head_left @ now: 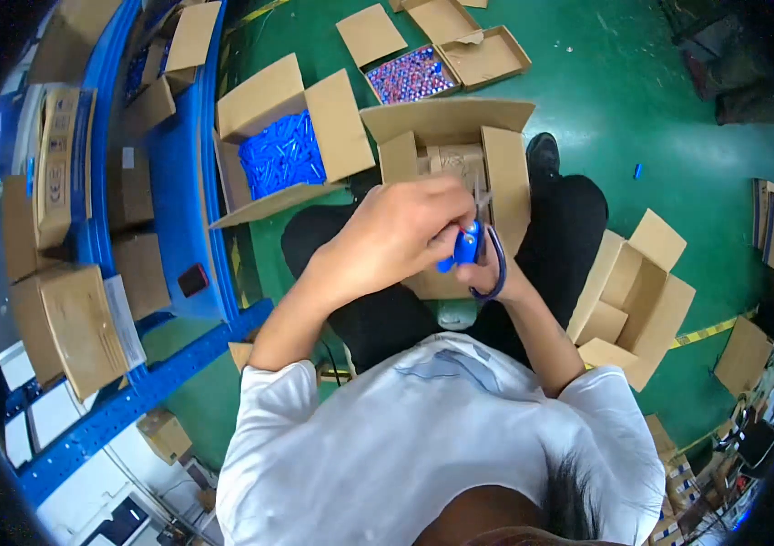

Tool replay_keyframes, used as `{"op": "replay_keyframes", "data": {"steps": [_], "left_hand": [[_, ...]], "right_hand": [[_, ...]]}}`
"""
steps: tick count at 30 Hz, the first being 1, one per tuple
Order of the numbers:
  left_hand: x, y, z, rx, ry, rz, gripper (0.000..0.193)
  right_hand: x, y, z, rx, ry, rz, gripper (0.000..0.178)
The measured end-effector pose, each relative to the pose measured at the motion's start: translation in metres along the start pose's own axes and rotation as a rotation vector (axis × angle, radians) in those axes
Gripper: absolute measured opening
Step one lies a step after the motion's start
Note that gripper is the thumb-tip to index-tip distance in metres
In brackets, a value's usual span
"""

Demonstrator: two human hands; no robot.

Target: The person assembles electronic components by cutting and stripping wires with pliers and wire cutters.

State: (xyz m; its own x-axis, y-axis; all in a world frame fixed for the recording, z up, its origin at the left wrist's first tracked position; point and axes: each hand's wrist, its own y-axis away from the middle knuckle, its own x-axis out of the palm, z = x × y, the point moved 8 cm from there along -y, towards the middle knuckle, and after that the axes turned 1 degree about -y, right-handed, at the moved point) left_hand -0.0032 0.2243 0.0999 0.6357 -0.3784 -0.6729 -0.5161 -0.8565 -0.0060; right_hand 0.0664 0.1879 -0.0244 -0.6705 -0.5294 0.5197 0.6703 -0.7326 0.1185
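Observation:
Above the open cardboard box point(508, 173) between my knees, my two hands meet. My right hand point(513, 278) has its fingers in the dark blue handle loops of a pair of scissors point(500, 264); their metal blades point away from me over the box. My left hand point(396, 227) is closed, its fingertips pinching a small bright blue plastic piece point(467, 244) right beside the scissors. Fingers and scissors hide part of this piece, so its full shape does not show. Inside the box lies a brown cardboard flap or package point(460, 159).
Left of my knees stands a box of blue tubular pieces point(282, 155). A shallow box of red and blue pieces point(412, 75) lies ahead. An open carton point(633, 300) sits at right, a blue shelf rack point(188, 182) with cartons at left. One blue piece point(637, 170) lies on the floor.

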Motion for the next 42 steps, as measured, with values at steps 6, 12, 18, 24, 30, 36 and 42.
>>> {"op": "replay_keyframes", "data": {"steps": [6,12,18,24,30,36,42], "left_hand": [[0.034,0.055,-0.006,-0.165,-0.193,-0.077,0.022],[0.033,0.081,-0.031,-0.09,-0.43,-0.302,0.072],[0.04,0.093,-0.032,-0.114,-0.45,-0.283,0.075],[0.082,0.105,0.006,-0.12,0.724,-0.365,0.072],[0.155,0.111,0.015,-0.256,1.503,-0.446,0.069],[0.194,0.116,0.027,-0.242,2.059,-0.501,0.048],[0.199,0.116,0.022,-0.295,2.096,-0.538,0.068]], "right_hand": [[0.032,0.047,-0.025,0.164,-0.191,-0.148,0.032],[0.035,0.075,-0.03,0.159,-0.121,-0.147,0.034],[0.026,0.089,-0.025,0.121,-0.127,-0.245,0.046],[0.031,0.096,-0.013,0.119,-0.073,-0.292,0.042],[0.032,0.096,-0.01,0.05,0.451,-0.309,0.039],[0.038,0.1,-0.005,0.178,0.858,-0.227,0.028],[0.053,0.103,0.01,-0.156,1.27,-0.357,0.024]]}}
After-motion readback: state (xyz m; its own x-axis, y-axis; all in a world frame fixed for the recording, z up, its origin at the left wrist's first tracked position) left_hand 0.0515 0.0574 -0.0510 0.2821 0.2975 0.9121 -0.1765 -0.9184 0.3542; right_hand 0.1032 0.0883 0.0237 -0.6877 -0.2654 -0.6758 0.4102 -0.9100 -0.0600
